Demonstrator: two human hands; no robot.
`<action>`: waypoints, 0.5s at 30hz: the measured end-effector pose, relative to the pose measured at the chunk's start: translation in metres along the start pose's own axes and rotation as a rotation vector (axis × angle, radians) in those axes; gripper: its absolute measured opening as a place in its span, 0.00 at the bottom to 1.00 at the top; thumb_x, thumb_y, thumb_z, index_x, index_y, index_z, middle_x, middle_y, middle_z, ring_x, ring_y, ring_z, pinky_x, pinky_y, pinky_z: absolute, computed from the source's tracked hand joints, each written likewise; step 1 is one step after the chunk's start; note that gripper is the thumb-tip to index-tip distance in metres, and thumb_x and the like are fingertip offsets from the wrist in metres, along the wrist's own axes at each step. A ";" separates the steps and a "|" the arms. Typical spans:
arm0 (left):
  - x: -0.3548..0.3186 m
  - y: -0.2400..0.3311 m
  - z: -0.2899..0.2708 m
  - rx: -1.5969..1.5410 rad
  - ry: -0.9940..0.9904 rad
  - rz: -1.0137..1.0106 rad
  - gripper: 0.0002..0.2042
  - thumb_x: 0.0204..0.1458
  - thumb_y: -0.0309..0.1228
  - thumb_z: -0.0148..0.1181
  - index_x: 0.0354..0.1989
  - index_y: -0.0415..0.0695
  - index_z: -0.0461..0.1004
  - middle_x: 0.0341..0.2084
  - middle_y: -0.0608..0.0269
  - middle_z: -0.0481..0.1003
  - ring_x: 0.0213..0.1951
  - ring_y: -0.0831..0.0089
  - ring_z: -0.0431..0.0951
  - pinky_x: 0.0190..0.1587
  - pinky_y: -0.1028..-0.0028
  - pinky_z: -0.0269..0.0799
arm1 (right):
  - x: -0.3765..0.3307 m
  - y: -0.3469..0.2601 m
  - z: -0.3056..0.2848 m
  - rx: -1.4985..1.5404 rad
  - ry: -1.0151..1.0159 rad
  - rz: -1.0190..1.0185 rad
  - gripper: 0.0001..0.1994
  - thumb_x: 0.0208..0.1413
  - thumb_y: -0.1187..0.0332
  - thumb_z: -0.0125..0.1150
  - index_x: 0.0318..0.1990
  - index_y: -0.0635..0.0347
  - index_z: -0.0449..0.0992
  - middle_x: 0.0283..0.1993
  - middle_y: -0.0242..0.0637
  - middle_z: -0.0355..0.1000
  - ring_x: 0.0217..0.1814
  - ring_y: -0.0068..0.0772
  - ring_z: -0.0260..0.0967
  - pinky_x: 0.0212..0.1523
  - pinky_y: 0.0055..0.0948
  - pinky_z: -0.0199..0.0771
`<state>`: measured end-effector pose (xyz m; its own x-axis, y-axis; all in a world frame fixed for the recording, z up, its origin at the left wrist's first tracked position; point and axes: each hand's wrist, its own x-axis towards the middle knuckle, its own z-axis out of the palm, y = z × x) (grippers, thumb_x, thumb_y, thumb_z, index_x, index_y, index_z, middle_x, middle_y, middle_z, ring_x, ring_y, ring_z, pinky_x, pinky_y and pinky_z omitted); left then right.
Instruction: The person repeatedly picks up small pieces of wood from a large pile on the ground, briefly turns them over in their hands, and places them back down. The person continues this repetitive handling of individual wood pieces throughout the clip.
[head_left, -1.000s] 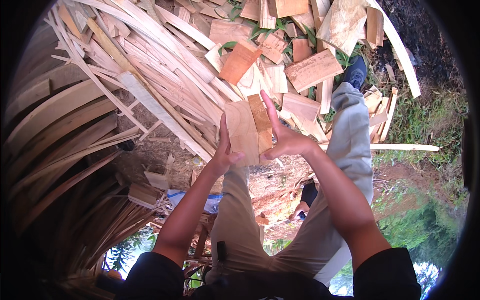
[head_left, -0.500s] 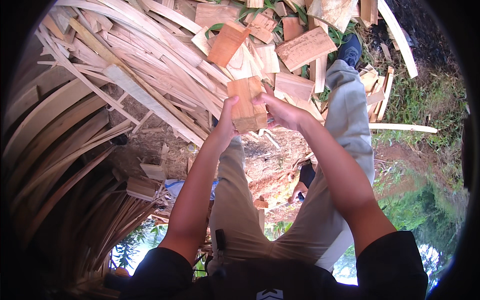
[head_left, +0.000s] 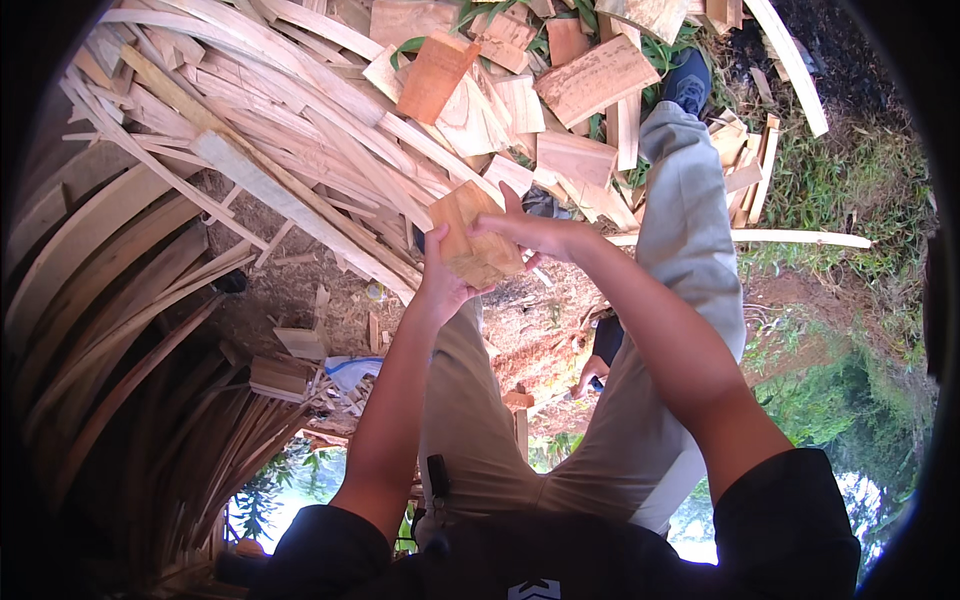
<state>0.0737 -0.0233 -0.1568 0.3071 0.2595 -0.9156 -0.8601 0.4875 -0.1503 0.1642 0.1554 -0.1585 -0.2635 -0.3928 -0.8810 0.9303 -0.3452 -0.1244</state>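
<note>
Out in front of me I hold pale brown wooden blocks (head_left: 462, 212), pressed together with a seam between them and tilted. My left hand (head_left: 443, 287) is closed on their left side and lower edge, thumb up along the side. My right hand (head_left: 535, 236) grips from the right, with its thumb and palm over the near right part of the blocks. Some of its fingers are hidden behind the wood. An orange-brown board piece (head_left: 437, 77) lies on the scrap pile just beyond.
Long wood strips (head_left: 290, 110) heap at the far left, and short offcuts (head_left: 598, 80) lie ahead on grass. Curved planks (head_left: 90, 225) stand at the left. Between my legs shows another person's hand (head_left: 589, 376). A long strip (head_left: 800, 238) lies beyond my right leg.
The blocks have come slightly down and left and are now turned at an angle. My right hand has shifted further over them. The view has moved a little.
</note>
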 end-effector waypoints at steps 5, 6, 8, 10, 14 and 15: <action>0.028 -0.021 -0.019 0.158 0.156 0.000 0.45 0.50 0.72 0.39 0.67 0.48 0.63 0.57 0.57 0.73 0.58 0.61 0.73 0.61 0.56 0.60 | 0.006 -0.001 -0.018 -0.318 0.130 -0.007 0.71 0.39 0.34 0.66 0.74 0.55 0.16 0.74 0.64 0.49 0.70 0.57 0.60 0.60 0.53 0.67; 0.035 -0.027 -0.025 0.189 0.167 0.009 0.45 0.50 0.73 0.40 0.66 0.48 0.64 0.56 0.56 0.73 0.57 0.60 0.73 0.61 0.57 0.60 | 0.017 0.011 -0.033 -0.396 0.224 -0.030 0.72 0.38 0.35 0.67 0.74 0.55 0.15 0.74 0.67 0.46 0.70 0.59 0.59 0.63 0.54 0.65; 0.042 -0.043 -0.043 0.177 0.209 0.012 0.47 0.47 0.73 0.44 0.66 0.46 0.64 0.54 0.53 0.74 0.57 0.60 0.73 0.61 0.57 0.60 | 0.021 0.014 -0.052 -0.461 0.395 -0.001 0.74 0.35 0.36 0.71 0.75 0.53 0.16 0.74 0.71 0.43 0.72 0.63 0.57 0.67 0.56 0.59; 0.044 -0.056 -0.056 0.131 0.232 -0.020 0.48 0.47 0.74 0.44 0.66 0.46 0.64 0.55 0.53 0.74 0.57 0.59 0.73 0.61 0.57 0.60 | 0.011 -0.005 -0.079 -0.507 0.671 0.022 0.74 0.33 0.36 0.74 0.76 0.51 0.18 0.73 0.73 0.44 0.72 0.65 0.55 0.69 0.57 0.56; 0.032 -0.075 -0.067 0.133 0.230 -0.013 0.48 0.47 0.74 0.45 0.67 0.46 0.63 0.55 0.52 0.73 0.57 0.58 0.73 0.61 0.56 0.61 | 0.015 -0.014 -0.081 -0.821 1.626 -0.107 0.64 0.37 0.42 0.75 0.77 0.50 0.36 0.69 0.66 0.55 0.68 0.61 0.60 0.65 0.55 0.60; 0.031 -0.081 -0.074 0.140 0.231 -0.017 0.48 0.47 0.74 0.45 0.67 0.46 0.63 0.56 0.51 0.73 0.57 0.58 0.73 0.61 0.56 0.61 | 0.023 -0.006 -0.077 -0.804 1.626 -0.252 0.58 0.40 0.45 0.73 0.75 0.51 0.41 0.68 0.64 0.56 0.67 0.59 0.60 0.64 0.54 0.61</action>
<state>0.1224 -0.1163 -0.2010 0.2065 0.0606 -0.9766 -0.7860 0.6047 -0.1287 0.1722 0.2138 -0.2133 -0.3761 0.8875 -0.2664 0.9243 0.3796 -0.0406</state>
